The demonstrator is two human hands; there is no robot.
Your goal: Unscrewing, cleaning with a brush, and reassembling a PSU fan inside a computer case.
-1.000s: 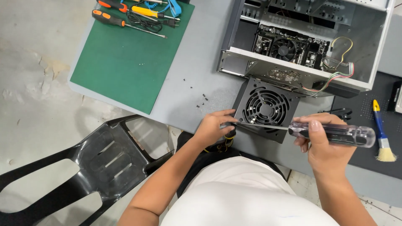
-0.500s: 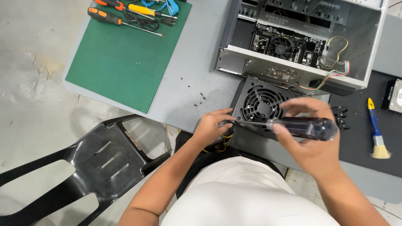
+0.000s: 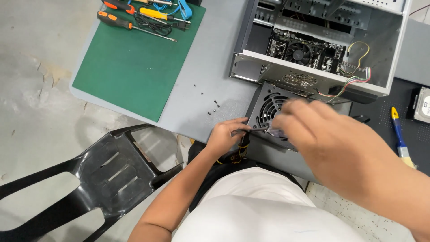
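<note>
Our left hand rests at the near corner of the black metal power supply box with the round fan grille, its fingers pinching the thin dark shaft of a screwdriver. Our right hand is raised and blurred; we cannot tell its grip. Behind the box, on the grey table, stands the open silver computer case.

The left hand is curled and low, while the blurred right hand is raised, fingers spread.
</note>
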